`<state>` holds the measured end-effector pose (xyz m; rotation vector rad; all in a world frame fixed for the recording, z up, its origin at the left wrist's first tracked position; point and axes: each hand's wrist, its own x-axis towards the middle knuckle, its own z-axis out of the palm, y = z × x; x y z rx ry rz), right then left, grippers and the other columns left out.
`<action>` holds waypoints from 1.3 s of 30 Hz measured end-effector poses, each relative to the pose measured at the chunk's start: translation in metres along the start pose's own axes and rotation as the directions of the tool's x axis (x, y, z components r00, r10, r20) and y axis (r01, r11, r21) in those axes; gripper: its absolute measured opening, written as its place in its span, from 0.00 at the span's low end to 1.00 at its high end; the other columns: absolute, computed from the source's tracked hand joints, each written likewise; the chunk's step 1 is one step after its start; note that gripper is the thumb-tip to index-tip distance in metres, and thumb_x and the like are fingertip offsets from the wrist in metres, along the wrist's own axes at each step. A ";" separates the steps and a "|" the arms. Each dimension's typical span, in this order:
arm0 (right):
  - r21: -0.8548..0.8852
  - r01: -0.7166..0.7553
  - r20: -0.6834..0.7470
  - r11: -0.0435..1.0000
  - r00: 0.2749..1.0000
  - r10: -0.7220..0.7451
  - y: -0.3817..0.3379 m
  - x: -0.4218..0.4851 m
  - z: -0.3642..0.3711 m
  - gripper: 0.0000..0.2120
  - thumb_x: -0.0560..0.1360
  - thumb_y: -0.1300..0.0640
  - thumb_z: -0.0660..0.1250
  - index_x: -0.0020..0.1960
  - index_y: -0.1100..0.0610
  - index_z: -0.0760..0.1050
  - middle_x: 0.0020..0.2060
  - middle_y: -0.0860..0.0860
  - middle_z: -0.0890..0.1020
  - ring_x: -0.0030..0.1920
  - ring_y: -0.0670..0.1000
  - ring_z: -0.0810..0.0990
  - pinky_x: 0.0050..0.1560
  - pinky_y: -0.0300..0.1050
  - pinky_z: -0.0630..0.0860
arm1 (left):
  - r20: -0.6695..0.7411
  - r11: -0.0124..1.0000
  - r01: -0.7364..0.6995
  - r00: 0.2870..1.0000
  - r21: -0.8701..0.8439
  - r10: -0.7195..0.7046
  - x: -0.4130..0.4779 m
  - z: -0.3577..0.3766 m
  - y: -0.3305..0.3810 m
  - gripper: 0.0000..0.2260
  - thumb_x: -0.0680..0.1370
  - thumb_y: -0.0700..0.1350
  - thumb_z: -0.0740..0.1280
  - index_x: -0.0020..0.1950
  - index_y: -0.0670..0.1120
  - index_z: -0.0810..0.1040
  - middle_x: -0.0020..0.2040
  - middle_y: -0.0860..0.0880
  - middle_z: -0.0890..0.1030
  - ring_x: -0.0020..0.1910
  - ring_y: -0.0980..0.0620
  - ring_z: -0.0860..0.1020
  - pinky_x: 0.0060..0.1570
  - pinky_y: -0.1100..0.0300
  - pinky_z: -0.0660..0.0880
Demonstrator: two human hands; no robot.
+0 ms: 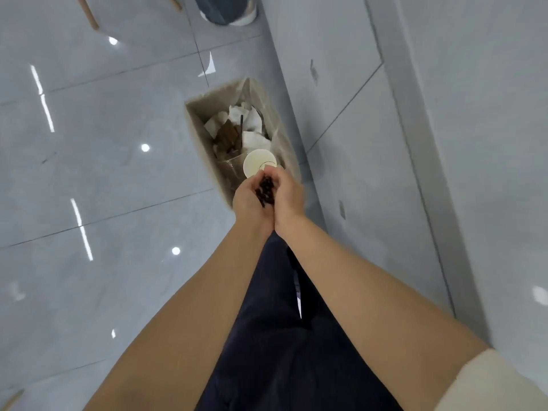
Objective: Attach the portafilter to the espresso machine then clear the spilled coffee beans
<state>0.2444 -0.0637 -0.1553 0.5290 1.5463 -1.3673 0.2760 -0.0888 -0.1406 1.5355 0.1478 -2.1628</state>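
My left hand point(248, 200) and my right hand point(289, 194) are pressed together side by side, cupped around a small pile of dark coffee beans point(264, 190). Both hands hover over the near end of a beige rectangular waste bin point(198, 134) standing on the floor. Inside the bin lie crumpled white paper, brown scraps and a white paper cup point(258, 164) just beyond my fingertips. The portafilter and the espresso machine are out of view.
The bin stands against a grey cabinet front point(364, 149) on the right. Glossy grey floor tiles point(98, 173) spread to the left. A dark round base point(225, 8) stands at the top. My dark trousers point(284, 336) fill the space below my arms.
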 end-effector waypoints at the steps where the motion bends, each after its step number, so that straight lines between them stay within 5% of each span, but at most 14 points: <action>1: -0.014 -0.005 -0.007 1.000 1.000 0.005 0.005 0.013 0.001 0.19 0.72 0.56 0.64 0.24 0.52 0.80 0.37 0.52 0.81 0.42 0.51 0.79 0.41 0.42 0.76 | -0.027 1.000 -0.006 1.000 0.024 0.007 0.014 -0.003 -0.001 0.12 0.76 0.36 0.57 0.36 0.38 0.75 0.32 0.45 0.80 0.36 0.51 0.78 0.53 0.59 0.76; 5: -0.075 -0.005 -0.027 0.997 1.000 0.003 0.024 0.063 0.006 0.23 0.74 0.58 0.62 0.21 0.51 0.79 0.35 0.51 0.80 0.40 0.50 0.79 0.46 0.45 0.77 | -0.089 0.971 -0.013 0.995 0.238 0.035 0.061 -0.008 -0.003 0.10 0.76 0.38 0.56 0.39 0.40 0.73 0.36 0.45 0.74 0.37 0.50 0.74 0.57 0.60 0.69; 8: -0.146 -0.010 -0.058 0.989 0.998 0.002 0.034 0.095 0.012 0.23 0.74 0.57 0.62 0.21 0.49 0.79 0.34 0.49 0.79 0.40 0.49 0.78 0.48 0.47 0.77 | -0.080 0.993 0.004 0.997 0.120 0.006 0.092 -0.012 -0.001 0.11 0.77 0.38 0.55 0.38 0.39 0.74 0.39 0.44 0.75 0.41 0.48 0.76 0.63 0.55 0.70; 13: -0.238 -0.075 -0.080 0.968 0.995 0.058 0.044 0.137 0.023 0.16 0.73 0.55 0.62 0.28 0.54 0.77 0.35 0.49 0.79 0.44 0.53 0.79 0.57 0.54 0.77 | -0.166 0.981 0.027 0.986 0.194 0.006 0.137 -0.012 0.007 0.18 0.77 0.44 0.57 0.63 0.37 0.71 0.50 0.42 0.78 0.59 0.44 0.75 0.52 0.55 0.72; 18: -0.283 -0.116 -0.114 0.952 0.990 0.087 0.046 0.154 0.024 0.06 0.75 0.52 0.60 0.45 0.55 0.71 0.46 0.54 0.78 0.54 0.58 0.77 0.62 0.57 0.73 | -0.223 0.957 0.110 0.974 0.268 -0.050 0.156 -0.008 0.011 0.19 0.77 0.47 0.58 0.62 0.37 0.72 0.59 0.39 0.77 0.55 0.43 0.76 0.49 0.53 0.73; 21: -0.278 -0.121 -0.100 0.953 0.990 0.096 0.041 0.158 0.023 0.10 0.76 0.51 0.58 0.48 0.57 0.73 0.41 0.53 0.78 0.51 0.57 0.78 0.62 0.57 0.73 | -0.218 0.955 0.148 0.972 0.259 -0.091 0.161 -0.004 0.012 0.21 0.77 0.51 0.58 0.63 0.37 0.70 0.48 0.41 0.78 0.57 0.44 0.76 0.47 0.54 0.73; 24: -0.271 -0.132 -0.097 0.953 0.989 0.109 0.036 0.161 0.023 0.15 0.77 0.51 0.58 0.55 0.60 0.75 0.47 0.55 0.79 0.54 0.57 0.78 0.63 0.57 0.72 | -0.187 0.955 0.166 0.975 0.247 -0.122 0.166 0.000 0.015 0.21 0.76 0.51 0.59 0.61 0.37 0.72 0.46 0.42 0.78 0.47 0.46 0.78 0.45 0.56 0.75; 28: -0.243 -0.155 -0.103 0.958 0.986 0.133 0.028 0.162 0.023 0.12 0.77 0.50 0.58 0.47 0.57 0.73 0.38 0.50 0.76 0.54 0.57 0.77 0.64 0.56 0.72 | -0.206 0.947 0.154 0.974 0.281 -0.097 0.168 0.002 0.016 0.21 0.75 0.51 0.61 0.59 0.36 0.73 0.48 0.41 0.77 0.46 0.46 0.76 0.51 0.56 0.75; 34: -0.250 -0.166 -0.073 0.954 0.986 0.153 0.014 0.150 0.025 0.18 0.78 0.46 0.55 0.58 0.57 0.72 0.52 0.55 0.77 0.57 0.56 0.75 0.67 0.56 0.69 | -0.228 0.948 0.116 0.972 0.296 -0.048 0.150 0.016 0.018 0.13 0.76 0.49 0.60 0.52 0.40 0.74 0.37 0.44 0.75 0.34 0.49 0.74 0.39 0.59 0.72; 39: -0.229 -0.188 -0.041 0.955 0.982 0.183 -0.008 0.124 0.028 0.23 0.78 0.43 0.54 0.66 0.58 0.68 0.62 0.58 0.74 0.62 0.56 0.72 0.69 0.56 0.66 | -0.207 0.946 0.091 0.978 0.312 -0.025 0.123 0.030 0.022 0.12 0.77 0.50 0.57 0.41 0.43 0.71 0.43 0.44 0.75 0.40 0.48 0.75 0.49 0.56 0.71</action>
